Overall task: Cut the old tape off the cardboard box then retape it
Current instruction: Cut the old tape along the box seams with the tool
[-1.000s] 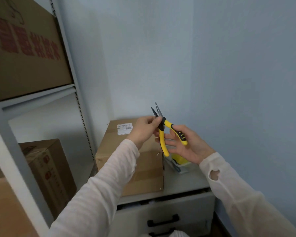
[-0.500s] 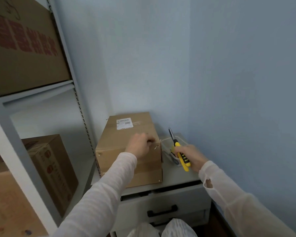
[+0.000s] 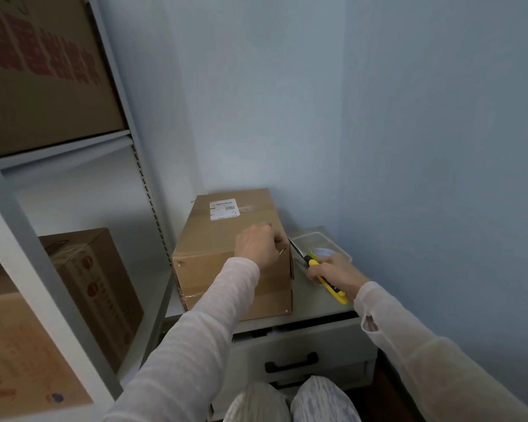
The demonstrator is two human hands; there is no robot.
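A brown cardboard box (image 3: pixel 214 248) with a white label at its far end lies on a grey cabinet top (image 3: pixel 314 309). My left hand (image 3: pixel 258 246) rests on the box's top right edge, fingers curled. My right hand (image 3: pixel 336 274) grips yellow-handled pliers (image 3: pixel 310 263) just right of the box; their dark tip points at the box's upper right edge, close to my left fingers. A roll of tape (image 3: pixel 320 253) sits in a clear tray (image 3: pixel 326 242) behind my right hand.
The cabinet has a drawer with a black handle (image 3: pixel 291 362). A grey metal shelf rack (image 3: pixel 147 190) stands at left with several cardboard boxes (image 3: pixel 98 287). Blue walls close in behind and on the right. My knees (image 3: pixel 290 403) show at the bottom.
Both hands have come down from in front of me. My left hand let go of the pliers and settled on the box; my right hand brought the pliers down beside the box's right edge.
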